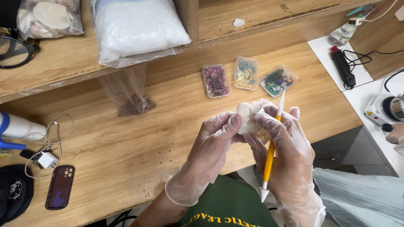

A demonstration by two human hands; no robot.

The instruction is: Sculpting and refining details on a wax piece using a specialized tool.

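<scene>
Both my hands wear clear plastic gloves and meet over the wooden table (139, 138). My left hand (210, 147) pinches a small white moulded piece (245, 114) from the left. My right hand (281, 147) touches the same piece from the right and also grips a yellow sculpting tool with white tips (270, 155), which runs from above the fingers down past the wrist. Part of the white piece is hidden by my fingers.
Three small clear boxes of dried flowers (216, 80) (246, 73) (277, 80) lie beyond my hands. A bag with brown granules (134, 103) hangs off the shelf. A phone (60, 187), charger (47, 159) and spray bottle (19, 128) are left. Another person's hand (395, 134) is at the right edge.
</scene>
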